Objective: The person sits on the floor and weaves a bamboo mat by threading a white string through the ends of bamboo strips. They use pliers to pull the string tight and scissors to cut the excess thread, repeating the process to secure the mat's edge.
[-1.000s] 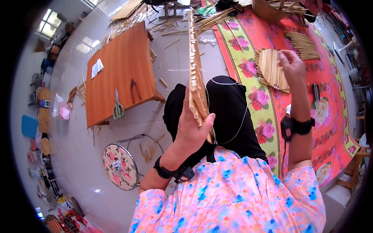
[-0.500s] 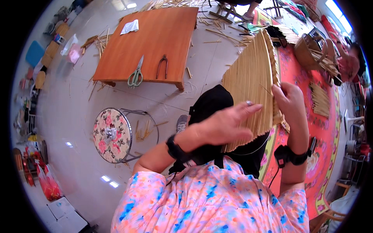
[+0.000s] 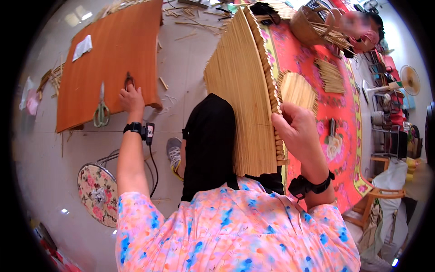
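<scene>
The left hand (image 3: pixel 131 98), arm outstretched, is resting at the pliers (image 3: pixel 128 78) on the table (image 3: pixel 106 45), whether gripping I can't tell; the curled right hand (image 3: pixel 297 128) is pinching the stick panel (image 3: pixel 244 81) above the lap (image 3: pixel 208 136).

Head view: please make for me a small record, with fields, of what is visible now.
Left hand: at the pincers; firmness of grip unclear
Right hand: pinching the right edge of the stick panel
Stick panel: over the person's lap
Wooden table: holds pincers, green-handled scissors, white cloth
Floral-seated stool: left of the person
Wicker basket: holds sticks
</scene>
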Demonstrator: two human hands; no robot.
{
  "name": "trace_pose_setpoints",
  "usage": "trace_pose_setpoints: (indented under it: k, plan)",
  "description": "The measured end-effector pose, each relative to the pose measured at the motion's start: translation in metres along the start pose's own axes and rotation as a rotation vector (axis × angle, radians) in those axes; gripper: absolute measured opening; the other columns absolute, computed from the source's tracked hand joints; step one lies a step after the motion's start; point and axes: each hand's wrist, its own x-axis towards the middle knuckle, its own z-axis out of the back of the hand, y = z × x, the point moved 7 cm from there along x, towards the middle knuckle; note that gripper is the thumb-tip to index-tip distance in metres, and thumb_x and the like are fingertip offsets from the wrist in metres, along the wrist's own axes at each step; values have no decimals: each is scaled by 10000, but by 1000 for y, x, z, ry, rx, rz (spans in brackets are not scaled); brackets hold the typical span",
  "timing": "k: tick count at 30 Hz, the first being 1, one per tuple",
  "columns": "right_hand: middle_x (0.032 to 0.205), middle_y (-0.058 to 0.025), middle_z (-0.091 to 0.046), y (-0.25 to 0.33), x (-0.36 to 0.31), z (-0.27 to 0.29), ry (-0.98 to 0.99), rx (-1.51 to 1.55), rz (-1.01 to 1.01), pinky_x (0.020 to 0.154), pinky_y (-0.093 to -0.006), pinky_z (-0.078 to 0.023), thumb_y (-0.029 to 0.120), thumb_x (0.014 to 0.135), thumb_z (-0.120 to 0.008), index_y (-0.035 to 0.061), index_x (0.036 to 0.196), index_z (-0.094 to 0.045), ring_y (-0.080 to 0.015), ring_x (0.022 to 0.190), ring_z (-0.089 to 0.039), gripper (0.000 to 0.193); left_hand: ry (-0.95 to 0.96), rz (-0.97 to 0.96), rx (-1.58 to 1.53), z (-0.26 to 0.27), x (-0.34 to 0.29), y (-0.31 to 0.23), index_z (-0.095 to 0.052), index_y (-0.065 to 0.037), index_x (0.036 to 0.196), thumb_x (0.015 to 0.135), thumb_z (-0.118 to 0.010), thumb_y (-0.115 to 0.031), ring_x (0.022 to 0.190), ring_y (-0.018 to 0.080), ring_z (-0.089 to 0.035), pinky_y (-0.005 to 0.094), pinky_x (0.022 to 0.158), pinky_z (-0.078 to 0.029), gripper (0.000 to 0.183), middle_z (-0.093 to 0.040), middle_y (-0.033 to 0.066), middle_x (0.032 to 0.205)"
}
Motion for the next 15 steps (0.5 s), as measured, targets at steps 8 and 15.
trace_pose_setpoints:
  k: [8, 15]
  plan:
    - [565, -230, -444, -7, 33, 15, -13, -77, 23, 515, -412, -396, 178, 783, -546, -77, 691, -543, -276, 492, -492, 271, 676, 355, -1627, -14, -32, -30, -586, -60, 940, 909, -562, -239, 769, 203, -641, 395, 681, -543, 183, -673, 93, 919]
    - [531, -160, -438, -16, 40, 23, 79, 89, -37, 502, -385, -398, 183, 785, -550, -77, 682, -544, -190, 491, -477, 280, 1085, 25, -2029, 224, -166, -169, -576, -44, 1044, 971, -505, -193, 1042, 175, -609, 334, 846, -522, 180, -602, 124, 1172]
